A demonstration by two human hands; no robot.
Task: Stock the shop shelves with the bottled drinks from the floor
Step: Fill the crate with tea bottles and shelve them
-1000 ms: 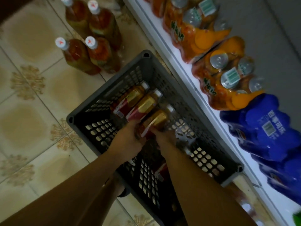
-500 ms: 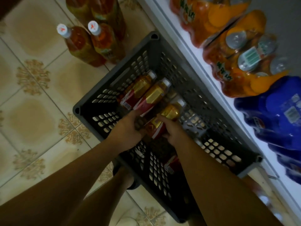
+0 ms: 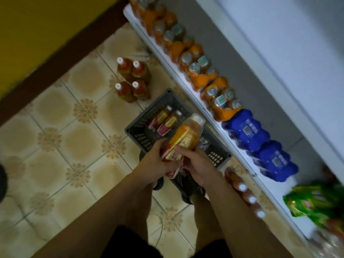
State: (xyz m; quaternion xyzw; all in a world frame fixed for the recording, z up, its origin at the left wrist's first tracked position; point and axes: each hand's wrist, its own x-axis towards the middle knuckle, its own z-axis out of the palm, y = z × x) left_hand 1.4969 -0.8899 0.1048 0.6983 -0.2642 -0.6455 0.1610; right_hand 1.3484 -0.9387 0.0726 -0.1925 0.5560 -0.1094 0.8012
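Note:
A grey plastic basket (image 3: 138, 130) stands on the tiled floor beside the low white shelf (image 3: 219, 125). Two yellow-and-red tea bottles (image 3: 164, 119) lie inside it. Above the basket, my left hand (image 3: 154, 162) and my right hand (image 3: 197, 164) together grip a cluster of the same bottles (image 3: 186, 136). The top bottle points its white cap up and to the right. At least one more red-labelled bottle shows beneath my hands.
Several amber bottles (image 3: 133, 81) with white caps stand on the floor behind the basket. More bottles (image 3: 243, 190) lie by my right leg. The shelf carries orange drink packs (image 3: 202, 75), blue packs (image 3: 260, 144) and green packets (image 3: 316, 200). A yellow wall (image 3: 37, 25) rises at the left.
Both hands have lifted the bottles up out of the basket. The view has risen and pulled back, showing more floor and shelf.

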